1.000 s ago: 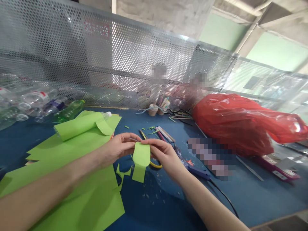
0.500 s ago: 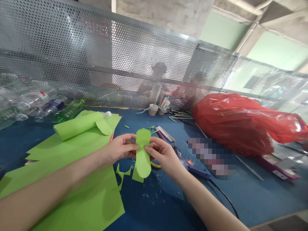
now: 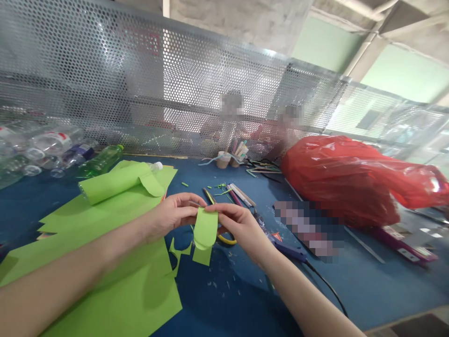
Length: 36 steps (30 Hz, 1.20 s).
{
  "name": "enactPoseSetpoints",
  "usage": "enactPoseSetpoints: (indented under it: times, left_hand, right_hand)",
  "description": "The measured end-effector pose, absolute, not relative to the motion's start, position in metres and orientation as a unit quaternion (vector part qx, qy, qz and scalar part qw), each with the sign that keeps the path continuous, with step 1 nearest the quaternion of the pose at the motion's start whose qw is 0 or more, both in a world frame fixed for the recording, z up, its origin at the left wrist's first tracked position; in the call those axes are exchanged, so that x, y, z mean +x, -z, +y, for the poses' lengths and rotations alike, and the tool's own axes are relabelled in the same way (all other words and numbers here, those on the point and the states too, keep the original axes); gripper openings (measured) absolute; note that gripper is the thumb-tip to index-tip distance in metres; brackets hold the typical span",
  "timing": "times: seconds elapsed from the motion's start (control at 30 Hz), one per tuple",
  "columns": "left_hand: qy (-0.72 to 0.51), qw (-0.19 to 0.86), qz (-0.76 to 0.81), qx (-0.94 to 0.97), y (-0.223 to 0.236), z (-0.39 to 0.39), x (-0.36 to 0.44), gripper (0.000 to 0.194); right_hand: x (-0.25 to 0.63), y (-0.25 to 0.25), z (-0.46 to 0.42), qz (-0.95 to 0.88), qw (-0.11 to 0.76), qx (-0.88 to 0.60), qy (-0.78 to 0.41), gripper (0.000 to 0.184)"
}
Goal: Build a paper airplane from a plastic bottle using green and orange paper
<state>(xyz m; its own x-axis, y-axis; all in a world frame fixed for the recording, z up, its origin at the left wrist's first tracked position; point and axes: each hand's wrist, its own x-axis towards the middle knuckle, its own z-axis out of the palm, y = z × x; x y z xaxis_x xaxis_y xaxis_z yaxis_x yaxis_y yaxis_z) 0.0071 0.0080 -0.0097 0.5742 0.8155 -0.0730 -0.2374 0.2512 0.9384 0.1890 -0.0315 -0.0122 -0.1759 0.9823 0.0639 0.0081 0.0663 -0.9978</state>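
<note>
Both hands are on one green paper strip (image 3: 206, 227), held over the counter (image 3: 228, 318) right in the middle. It's folded over, with the crease at the top between the hands and the rounded ends hanging down, nearly lined up. The left hand (image 3: 175, 217) has its fingers pinched narrow at the upper left side, and the right hand (image 3: 238, 222) has its fingers closed on the top edge and right side. Below the strip there's a straight-edged green piece (image 3: 202, 257) poking out, plus a curvy green offcut (image 3: 179, 252) near the big green sheets (image 3: 140, 299).

Label stuff: one clear bottle at far left has a red-and-white label (image 3: 59, 136), and the bottle beside it wears a purple one (image 3: 82, 152). Print on both is way too small and blurry to read. There's red marking (image 3: 140, 41) on the perforated panel (image 3: 87, 70), can't make that out either. The purple box (image 3: 403, 245) by the red bag (image 3: 336, 182) has pale patches, but whether that's text I can't tell. The flat thing (image 3: 305, 229) near the blue glue gun (image 3: 291, 250) is pixelated. Yellow scissors handle (image 3: 228, 241) shows just below the right hand.
</note>
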Motion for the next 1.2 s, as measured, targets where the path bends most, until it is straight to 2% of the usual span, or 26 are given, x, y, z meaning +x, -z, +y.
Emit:
enactPoseSetpoints:
  times: [0.33,0.47,0.7,0.8,1.2]
  left_hand:
    - [-0.363,0.737,0.318,0.473,0.0108,0.0097,0.0074,0.008]
    - [-0.349,0.706,0.319,0.527,0.0151,0.0110,0.0047,0.020]
    - [-0.354,0.584,0.350,0.641,0.0135,0.0088,0.0032,0.038]
    - [-0.337,0.565,0.348,0.669,0.0107,0.0051,0.0048,0.036]
    - [-0.330,0.554,0.345,0.682,0.0171,0.0079,0.0047,0.027]
  right_hand:
    - [0.1885,0.0142,-0.0294,-0.573,0.466,-0.445,-0.506,0.015]
    - [0.1873,0.0123,-0.0304,-0.575,0.456,-0.448,-0.512,0.016]
    - [0.1869,0.0102,-0.0312,-0.537,0.448,-0.477,-0.533,0.028]
    - [0.1870,0.0133,-0.0279,-0.557,0.422,-0.486,-0.525,0.032]
    - [0.1885,0.0178,-0.0254,-0.586,0.417,-0.480,-0.502,0.034]
